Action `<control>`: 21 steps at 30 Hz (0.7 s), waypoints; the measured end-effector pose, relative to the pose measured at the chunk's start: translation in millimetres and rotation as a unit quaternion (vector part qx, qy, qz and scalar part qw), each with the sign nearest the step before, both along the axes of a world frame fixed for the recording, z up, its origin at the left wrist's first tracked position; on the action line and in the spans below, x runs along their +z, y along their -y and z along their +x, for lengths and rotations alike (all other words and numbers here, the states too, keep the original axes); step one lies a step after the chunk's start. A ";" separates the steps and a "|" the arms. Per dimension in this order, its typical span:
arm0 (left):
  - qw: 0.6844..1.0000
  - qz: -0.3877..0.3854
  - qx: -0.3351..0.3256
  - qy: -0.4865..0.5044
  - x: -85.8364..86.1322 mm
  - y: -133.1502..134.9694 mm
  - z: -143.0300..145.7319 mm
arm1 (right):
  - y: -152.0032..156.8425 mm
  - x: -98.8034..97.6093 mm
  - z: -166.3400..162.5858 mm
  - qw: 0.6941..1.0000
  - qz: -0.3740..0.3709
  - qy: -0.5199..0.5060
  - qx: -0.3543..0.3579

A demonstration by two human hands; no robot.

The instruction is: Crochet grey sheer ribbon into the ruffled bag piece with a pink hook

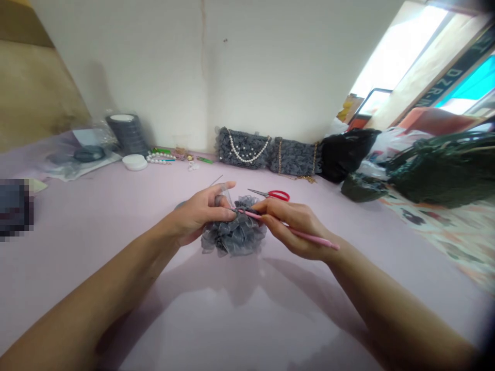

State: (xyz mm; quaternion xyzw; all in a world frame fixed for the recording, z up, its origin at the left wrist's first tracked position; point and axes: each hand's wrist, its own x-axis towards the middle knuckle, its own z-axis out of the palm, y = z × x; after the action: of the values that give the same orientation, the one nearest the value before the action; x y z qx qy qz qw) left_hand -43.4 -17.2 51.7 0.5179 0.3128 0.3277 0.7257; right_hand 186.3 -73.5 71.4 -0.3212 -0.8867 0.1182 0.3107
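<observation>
Just a small gray ruffle at mid frame, pinched tight by left hand, poked with pink hook gripped in right hand, likely far from done next to finished bags higher up.

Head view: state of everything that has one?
Left hand: closed on the ruffle.
Right hand: pinching the hook.
Hook: tip in the ruffle.
Ruffle: gripped, bunched.
Scissors: shut, flat on the table.
Pearl bag: upright against the wall.
Chain bag: upright beside it.
</observation>
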 end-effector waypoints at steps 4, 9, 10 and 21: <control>1.000 0.014 -0.011 -0.016 2.0 -1.4 -2.4 | 1.2 3.2 1.2 0.995 -0.092 -0.030 -0.003; 1.000 -0.011 -0.026 0.006 1.1 9.6 8.7 | 1.7 -10.9 -11.1 0.986 -0.097 -0.117 -0.075; 0.999 -0.018 -0.024 0.014 0.4 12.1 11.8 | 1.8 -14.4 -14.4 0.983 -0.079 -0.133 -0.095; 0.987 0.146 0.043 -0.046 -2.8 3.4 8.9 | 1.5 -22.9 -19.8 0.983 -0.015 -0.099 -0.151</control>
State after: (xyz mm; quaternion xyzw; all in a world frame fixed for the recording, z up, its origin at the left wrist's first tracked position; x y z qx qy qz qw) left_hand -34.5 -20.6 48.9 0.6190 0.3170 0.3765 0.6121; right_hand 166.5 -75.1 48.5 -0.4432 -0.7910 0.1144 0.4059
